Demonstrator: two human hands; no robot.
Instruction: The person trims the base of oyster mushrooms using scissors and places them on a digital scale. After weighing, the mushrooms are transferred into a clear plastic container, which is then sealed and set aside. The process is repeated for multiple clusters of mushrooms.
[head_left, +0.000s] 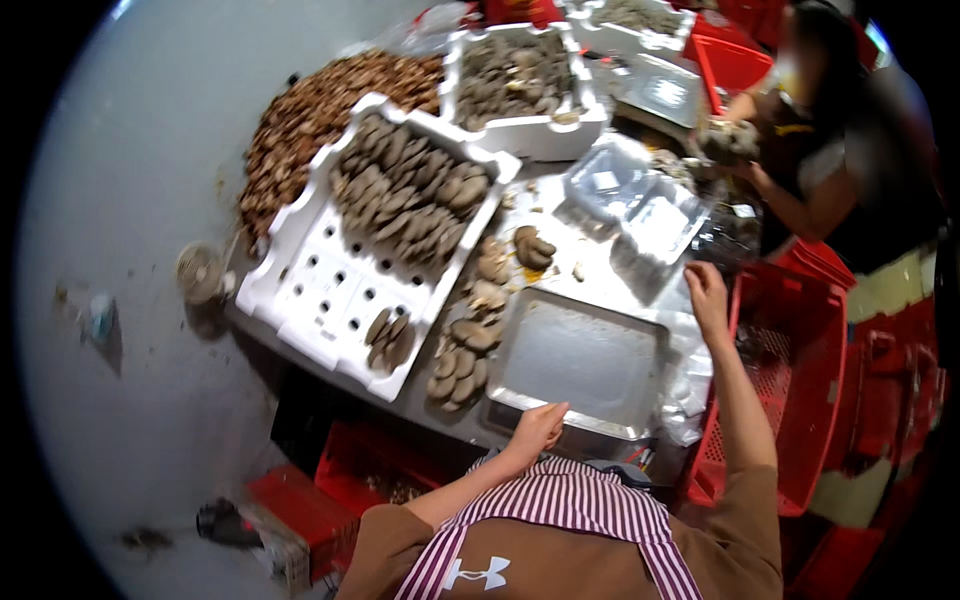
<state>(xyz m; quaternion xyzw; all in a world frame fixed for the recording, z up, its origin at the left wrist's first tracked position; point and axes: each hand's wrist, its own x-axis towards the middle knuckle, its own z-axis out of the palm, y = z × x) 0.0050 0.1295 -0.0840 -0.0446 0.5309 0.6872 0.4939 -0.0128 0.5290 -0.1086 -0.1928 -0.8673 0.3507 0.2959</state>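
Note:
A shallow metal tray [580,362] with a raised rim lies on the table before me, with no mushrooms in it. My left hand [540,428] is at its front edge, fingers curled in, with nothing visible in them. To the right of the tray, my right hand [707,292] hovers with its fingers loosely bent and nothing visible in them. Beyond it are stacked clear plastic containers [655,215]. Loose clusters of grey-brown oyster mushrooms [460,375] lie left of the tray, and a smaller mushroom cluster [534,248] sits behind it.
At left, a white foam crate [300,290] is partly filled with mushrooms; another foam crate [545,140] stands behind. A brown heap [330,105] lies beyond. A red crate [770,420] stands on my right. At far right, a person [815,150] holds mushrooms. A small fan [200,272] is left.

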